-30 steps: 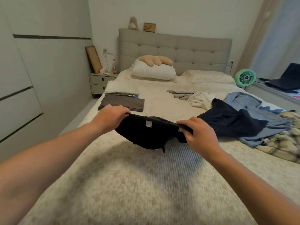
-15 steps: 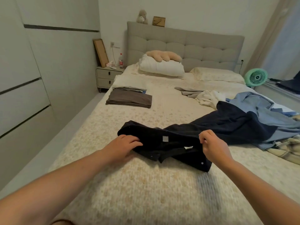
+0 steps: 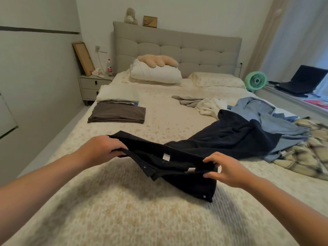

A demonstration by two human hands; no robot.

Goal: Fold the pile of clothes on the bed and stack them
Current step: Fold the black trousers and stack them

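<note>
Since half a second ago the black garment (image 3: 177, 164) has come up off the bed (image 3: 124, 210): it lay flat on the cover then, and now its near edge is lifted and stretched between the two hands, with the right end drooping down to the cover. The left hand (image 3: 103, 150) grips the garment's left end, fingers curled over the fabric. The right hand (image 3: 225, 169) pinches the right end between thumb and fingers. The hands have also drawn further apart.

Counted: one black garment in hand; one folded stack (image 3: 117, 114) at the left side of the bed, with a brown piece on top and thin edges of others showing behind it; one loose pile at the right, made of a navy garment (image 3: 239, 135), a light blue one (image 3: 276, 119), a plaid one (image 3: 308, 157), a white one (image 3: 211, 105) and a grey one (image 3: 188, 100). Two pillows (image 3: 156, 73) lie at the headboard (image 3: 177, 48), the left one topped by a tan plush cushion (image 3: 158, 60).

Two small white tags (image 3: 166, 156) show on the black garment; any print on them is too small to read. The bottle (image 3: 109, 67) on the nightstand (image 3: 94, 84) has a red label, also unreadable. One green fan (image 3: 255, 81) stands right of the bed, a laptop (image 3: 301, 80) beyond it.
</note>
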